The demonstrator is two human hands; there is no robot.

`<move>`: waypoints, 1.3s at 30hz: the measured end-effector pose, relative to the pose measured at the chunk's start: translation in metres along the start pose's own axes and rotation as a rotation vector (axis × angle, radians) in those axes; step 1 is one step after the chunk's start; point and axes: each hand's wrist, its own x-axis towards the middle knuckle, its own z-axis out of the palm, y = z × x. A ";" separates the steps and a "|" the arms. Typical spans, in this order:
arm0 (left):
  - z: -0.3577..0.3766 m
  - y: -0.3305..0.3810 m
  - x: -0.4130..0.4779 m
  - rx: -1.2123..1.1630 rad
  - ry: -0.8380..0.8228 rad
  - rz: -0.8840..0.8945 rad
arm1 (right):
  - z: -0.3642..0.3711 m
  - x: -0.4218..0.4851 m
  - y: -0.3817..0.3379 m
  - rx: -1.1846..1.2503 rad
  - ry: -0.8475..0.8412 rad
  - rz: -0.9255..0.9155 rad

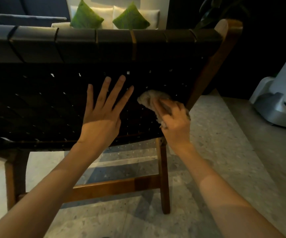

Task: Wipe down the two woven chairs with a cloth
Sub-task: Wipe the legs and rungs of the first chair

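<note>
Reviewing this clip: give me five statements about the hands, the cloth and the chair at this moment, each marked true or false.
1. The right hand grips the cloth against the chair's woven back. True.
2. The left hand is curled round the chair's top rail. False: it lies flat on the woven back, fingers straight and spread.
3. Two green cushions show beyond the chair. True.
4. The cloth lies dropped on the floor. False: the right hand holds it on the weave, near the chair's right side.
5. The chair's legs are metal. False: the legs and crossbar are a wooden frame.
</note>
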 end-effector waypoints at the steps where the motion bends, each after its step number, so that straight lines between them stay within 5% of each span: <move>1: -0.001 0.001 0.000 0.001 -0.002 -0.003 | -0.005 0.004 -0.003 -0.024 0.088 0.015; 5: -0.001 0.003 0.000 -0.010 -0.013 -0.010 | -0.016 0.038 -0.012 -0.101 0.356 0.162; 12: 0.000 -0.003 0.000 -0.020 -0.003 0.016 | 0.004 0.062 -0.023 0.117 0.374 0.602; 19: 0.001 0.000 0.000 -0.039 0.002 -0.003 | 0.016 0.037 -0.025 0.140 0.020 0.817; 24: -0.001 0.007 0.000 -0.086 -0.006 -0.040 | -0.027 0.043 -0.013 -0.277 0.109 0.229; 26: 0.000 0.010 0.000 -0.105 0.004 -0.051 | -0.041 0.043 -0.004 -0.367 0.110 0.128; 34: 0.003 0.014 -0.001 -0.128 0.001 -0.080 | -0.049 0.059 -0.010 -0.535 -0.049 0.225; 39: 0.004 0.011 -0.004 -0.114 0.015 -0.065 | -0.027 0.039 -0.014 -0.417 -0.101 0.334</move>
